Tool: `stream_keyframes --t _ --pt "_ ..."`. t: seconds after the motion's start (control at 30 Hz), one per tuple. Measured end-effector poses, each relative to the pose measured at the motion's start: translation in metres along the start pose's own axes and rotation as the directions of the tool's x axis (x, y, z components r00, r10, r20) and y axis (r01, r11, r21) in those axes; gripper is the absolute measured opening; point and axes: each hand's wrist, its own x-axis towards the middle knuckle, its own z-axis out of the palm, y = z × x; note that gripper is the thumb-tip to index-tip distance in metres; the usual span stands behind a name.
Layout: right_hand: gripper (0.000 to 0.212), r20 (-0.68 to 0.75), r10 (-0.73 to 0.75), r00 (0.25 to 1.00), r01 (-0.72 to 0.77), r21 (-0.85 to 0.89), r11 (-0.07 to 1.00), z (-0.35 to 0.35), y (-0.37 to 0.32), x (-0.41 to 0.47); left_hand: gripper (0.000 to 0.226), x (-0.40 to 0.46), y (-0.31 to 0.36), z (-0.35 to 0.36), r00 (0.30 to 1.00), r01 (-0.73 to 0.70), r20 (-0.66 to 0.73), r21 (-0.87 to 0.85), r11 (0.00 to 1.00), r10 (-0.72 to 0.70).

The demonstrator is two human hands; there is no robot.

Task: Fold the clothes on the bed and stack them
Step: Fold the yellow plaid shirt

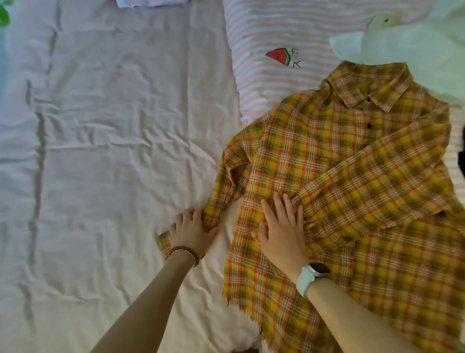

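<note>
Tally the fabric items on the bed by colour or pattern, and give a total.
Yellow plaid: 1, the plaid shirt
Pink-and-white striped: 1, the striped garment with a watermelon print
White: 1, the white cloth by the shirt's collar
Pale lilac: 1, the folded piece at the top edge
Total: 4

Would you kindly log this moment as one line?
left hand: grips sleeve cuff | right hand: flat on plaid shirt | fold: unfinished
</note>
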Motion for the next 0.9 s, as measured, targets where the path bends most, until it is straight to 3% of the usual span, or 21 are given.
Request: stream_keyframes --t 0.03,0.1,0.2,0.27,0.4,0.53,0.6,0.67,0.8,0.9 --pt "0.053 0.012 -0.004 1.0 0.004 0.006 1.0 0.001 0.001 0.0 0.048 0.004 0.002 0.001 1.0 0.007 -0.018 -0.051 0.999 -0.008" --pt "0.051 -0.007 0.005 1.0 -0.005 0.029 1.0 -0.002 0.003 0.002 0.025 0.015 0.001 -0.005 0.986 0.118 -0.069 -0.372 0.921 -0.155" --pt "0.047 -0.063 0.012 0.998 -0.012 0.009 1.0 -0.009 0.008 0.006 0.024 0.036 -0.016 -0.039 0.857 0.253 -0.112 -0.758 0.601 -0.503" --pt "0.045 -0.09 0.005 0.996 -0.006 -0.019 1.0 -0.015 0.009 0.009 0.026 0.054 -0.03 -0.069 0.786 0.227 -0.155 -0.828 0.513 -0.598" --pt "0.041 -0.142 0.033 0.989 -0.033 0.003 0.999 -0.033 -0.001 0.024 0.027 0.08 -0.034 -0.124 0.719 0.094 -0.266 -0.879 0.468 -0.642" --pt "0.042 -0.241 -0.084 0.967 0.139 0.223 0.965 -0.063 -0.022 0.063 0.025 0.082 -0.023 -0.162 0.721 -0.15 -0.438 -0.855 0.496 -0.537" --pt "0.045 -0.314 -0.132 0.94 0.225 0.281 0.933 -0.079 -0.033 0.09 0.027 0.072 -0.026 -0.172 0.772 -0.27 -0.513 -0.8 0.536 -0.376" --pt "0.046 -0.322 -0.222 0.92 0.295 0.201 0.934 -0.094 -0.042 0.119 0.039 0.057 -0.038 -0.172 0.845 -0.292 -0.5 -0.731 0.616 -0.192" --pt "0.036 -0.103 -0.38 0.919 0.378 -0.035 0.925 -0.105 -0.049 0.176 0.05 0.023 -0.067 -0.15 0.93 -0.259 -0.361 -0.518 0.815 0.066" --pt "0.034 0.054 -0.392 0.918 0.396 -0.148 0.906 -0.103 -0.055 0.201 0.054 0.007 -0.077 -0.134 0.964 -0.204 -0.258 -0.588 0.783 0.058"
